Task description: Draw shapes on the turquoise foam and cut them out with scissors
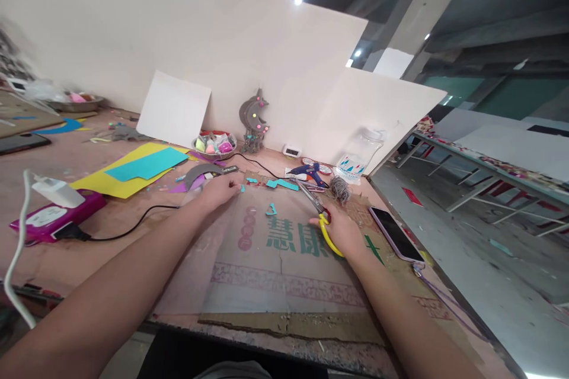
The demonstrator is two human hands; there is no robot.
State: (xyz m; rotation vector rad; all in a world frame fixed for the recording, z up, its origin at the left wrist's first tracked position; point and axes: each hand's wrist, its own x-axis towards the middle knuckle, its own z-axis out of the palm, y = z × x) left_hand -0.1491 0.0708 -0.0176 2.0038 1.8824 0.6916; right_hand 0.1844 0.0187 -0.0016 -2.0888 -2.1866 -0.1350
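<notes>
My right hand (pixel 340 230) grips a pair of scissors (pixel 329 235) with yellow handles. Their metal blades point away from me and slightly left. My left hand (pixel 222 189) reaches to the far edge of a clear sheet over printed cardboard (pixel 284 284). Its fingers are pinched, with a small turquoise paper scrap (pixel 242 188) at the tips. More turquoise paper pieces (pixel 284 184) lie just ahead, between the hands. One thin cut scrap (pixel 271 209) rests on the sheet. Left of my left hand is a grey crescent shape (pixel 200 174).
A blue glue gun (pixel 311 173), a ball of grey yarn (pixel 340 189) and a phone (pixel 395 234) lie to the right. Behind stand a decorated moon (pixel 254 113), a basket of colourful bits (pixel 216 145) and a plastic jar (pixel 360 157). A purple power strip (pixel 57 219) sits left.
</notes>
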